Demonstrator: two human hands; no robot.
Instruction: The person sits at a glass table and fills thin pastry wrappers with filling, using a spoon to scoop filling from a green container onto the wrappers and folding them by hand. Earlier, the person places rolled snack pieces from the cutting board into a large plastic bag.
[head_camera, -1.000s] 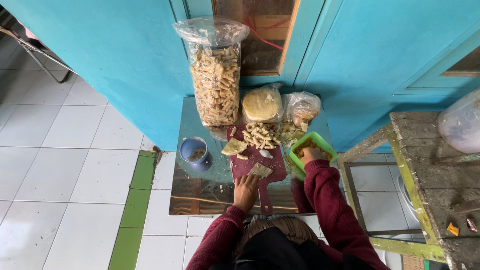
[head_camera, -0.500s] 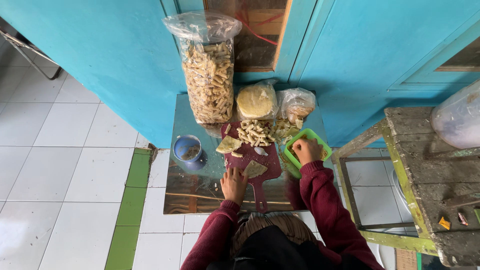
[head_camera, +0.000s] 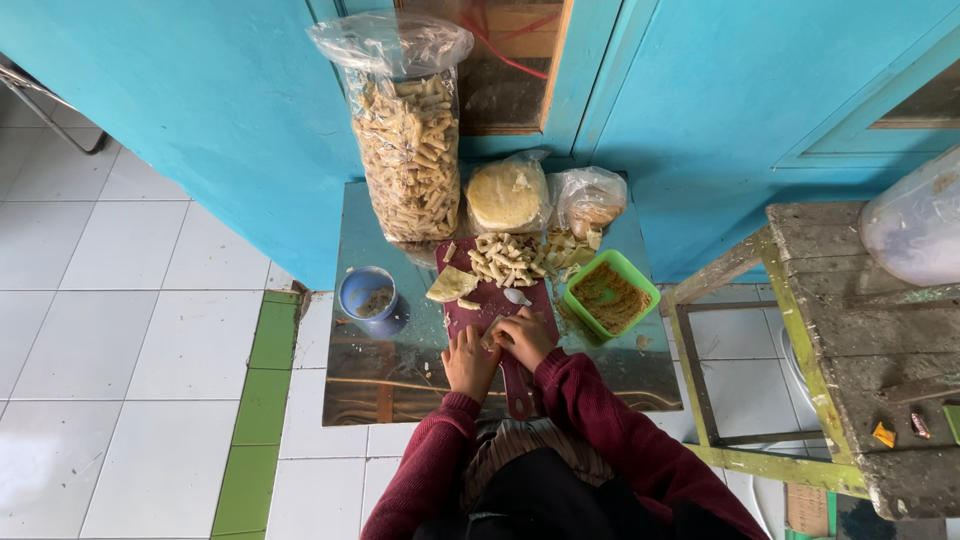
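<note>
A dark red cutting board (head_camera: 495, 300) lies on a shiny metal tray (head_camera: 400, 370) on the floor. My left hand (head_camera: 468, 362) and my right hand (head_camera: 527, 336) meet at the board's near end, both pinching a small pale piece of wrapper (head_camera: 492, 332). On the board lie a folded yellow wrapper (head_camera: 451, 285), a spoon (head_camera: 517, 297) and a heap of small rolled pieces (head_camera: 507, 257). A green square tub of brownish filling (head_camera: 610, 296) stands just right of my right hand.
A tall clear bag of rolled snacks (head_camera: 408, 140) leans on the blue wall. Beside it sit a bag of round yellow wrappers (head_camera: 508, 195) and another small bag (head_camera: 590, 200). A blue cup (head_camera: 366, 294) stands on the tray's left. A worn wooden bench (head_camera: 860, 350) is at right.
My right hand left the green tub and came down to the board's near end. It now joins my left hand on the small wrapper piece.
</note>
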